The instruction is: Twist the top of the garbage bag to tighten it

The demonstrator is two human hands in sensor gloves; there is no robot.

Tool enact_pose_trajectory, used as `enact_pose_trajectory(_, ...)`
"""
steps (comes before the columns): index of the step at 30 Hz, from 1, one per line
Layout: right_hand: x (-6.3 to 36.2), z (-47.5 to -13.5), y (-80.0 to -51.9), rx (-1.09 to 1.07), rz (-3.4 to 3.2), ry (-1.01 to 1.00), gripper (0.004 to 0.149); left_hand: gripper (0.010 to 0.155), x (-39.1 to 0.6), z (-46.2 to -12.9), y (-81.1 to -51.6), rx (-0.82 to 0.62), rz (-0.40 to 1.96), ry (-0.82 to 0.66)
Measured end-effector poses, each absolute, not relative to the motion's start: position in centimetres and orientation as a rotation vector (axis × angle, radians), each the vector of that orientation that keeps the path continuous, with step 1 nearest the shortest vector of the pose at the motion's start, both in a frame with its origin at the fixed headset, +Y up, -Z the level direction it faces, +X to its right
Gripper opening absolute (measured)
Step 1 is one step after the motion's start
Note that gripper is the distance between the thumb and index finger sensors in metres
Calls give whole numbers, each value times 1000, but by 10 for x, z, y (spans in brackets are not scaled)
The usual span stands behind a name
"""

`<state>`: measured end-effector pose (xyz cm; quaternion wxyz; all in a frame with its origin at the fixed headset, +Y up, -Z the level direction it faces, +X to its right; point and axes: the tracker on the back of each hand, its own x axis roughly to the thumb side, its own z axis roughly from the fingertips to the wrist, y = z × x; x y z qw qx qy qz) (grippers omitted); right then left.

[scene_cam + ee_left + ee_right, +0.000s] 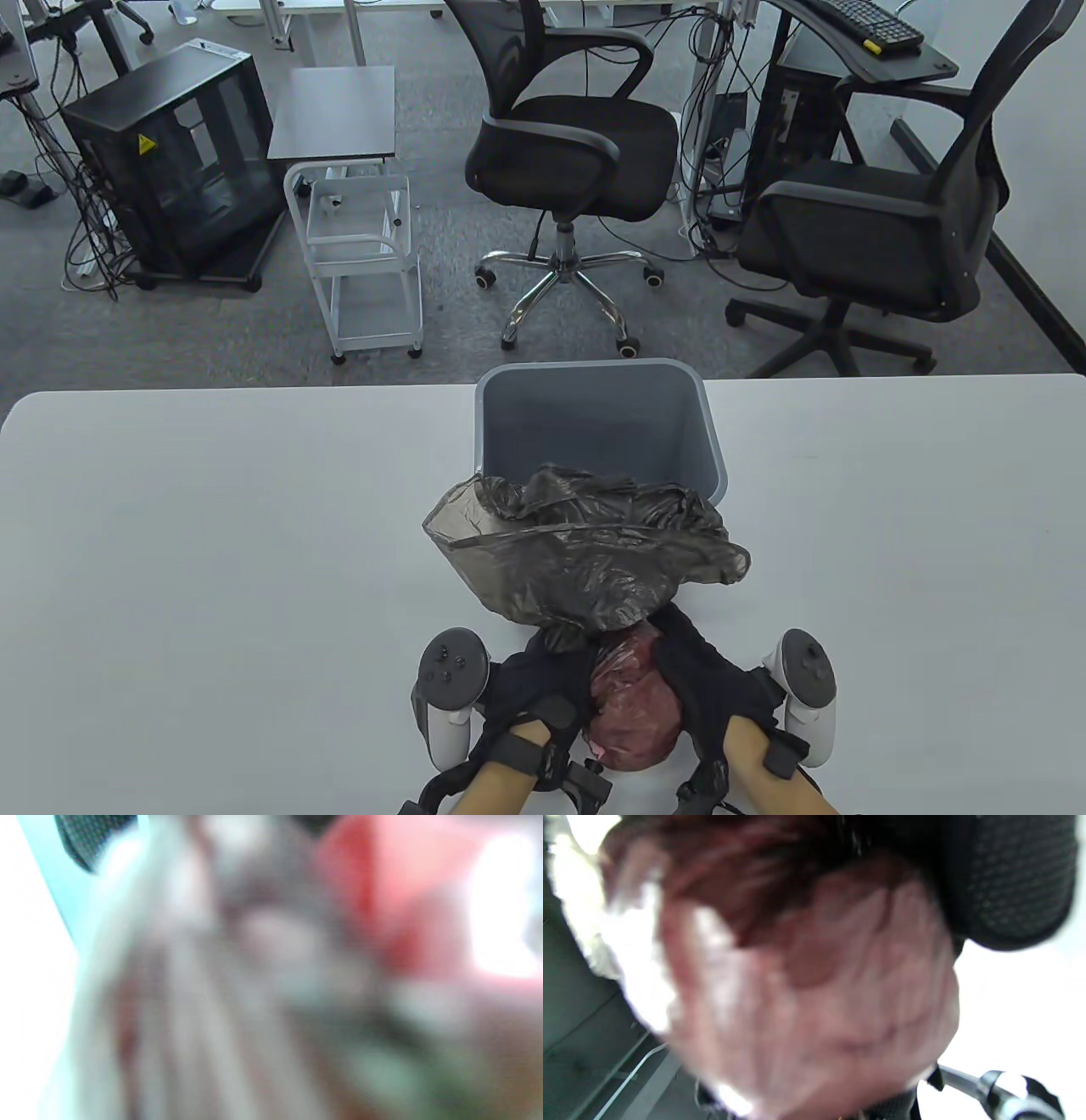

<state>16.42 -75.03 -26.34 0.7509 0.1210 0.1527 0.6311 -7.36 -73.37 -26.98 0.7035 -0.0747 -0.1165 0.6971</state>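
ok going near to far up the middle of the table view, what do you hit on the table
Bulging red-tinted lower part of the garbage bag, held between the left hand and right hand → loose grey garbage bag top, spread open beyond the hands → grey trash bin at the table's far edge.

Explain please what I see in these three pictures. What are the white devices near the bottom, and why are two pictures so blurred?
There is no robot here, only a person in black sensor gloves. The white devices are trackers strapped to the backs of the left hand and the right hand. The sharp picture comes from a camera above the white table. The other two come from cameras on the wrists, so close to the plastic that they blur. Both hands hold a dark garbage bag around its gathered neck; its reddish filled part lies between them. Its loose top flares toward an empty grey bin behind.
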Motion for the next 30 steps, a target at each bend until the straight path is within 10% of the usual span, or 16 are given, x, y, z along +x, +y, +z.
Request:
enact_pose_trajectory(8, 158, -265, -775, 258, 1115, 600, 82, 51, -78, -269, -732, -70, 1478, -234)
enact_pose_trajectory(19, 161, -262, -735, 628, 1516, 341, 112, 52, -86, -272, -739, -74, 1502, -104)
enact_pose_trajectory(30, 169, -263, -754, 313, 1243, 373, 84, 55, -74, -272, -731, -211, 1611, -306)
